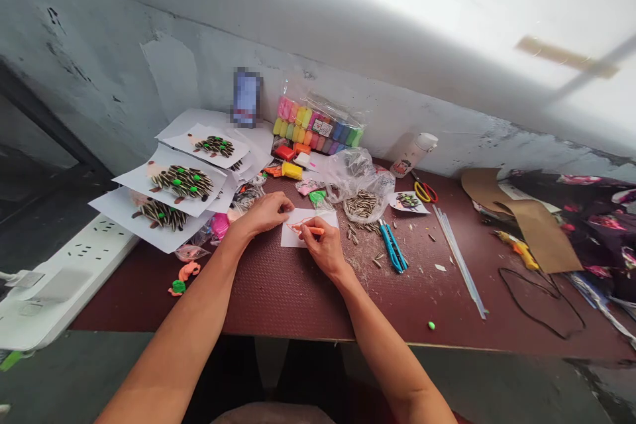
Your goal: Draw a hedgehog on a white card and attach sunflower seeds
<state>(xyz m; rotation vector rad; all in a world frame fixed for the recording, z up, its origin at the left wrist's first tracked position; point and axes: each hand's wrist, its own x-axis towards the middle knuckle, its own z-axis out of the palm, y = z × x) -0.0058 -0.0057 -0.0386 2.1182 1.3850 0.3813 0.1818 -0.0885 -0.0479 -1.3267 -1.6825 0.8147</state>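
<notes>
A small white card (293, 236) lies on the dark red table, with orange lines on it. My right hand (324, 244) is closed around an orange pen (313, 230), its tip on the card. At the card's upper left corner rests my left hand (268, 213), fingers bent and pressed together; whether anything is between them is too small to tell. Behind the card are a green packet (317, 197) and a clear bag of striped seeds (361, 204). To the right lies a blue cutter (393, 246).
Stacked seed-hedgehog pictures (181, 182) stand at the left beside a white power strip (59, 278). Colored clay packs (318, 126) lean on the wall near a white bottle (414, 154). Scissors (424, 191), clear sticks (460, 262) and a yellow glue gun (519, 250) lie rightward.
</notes>
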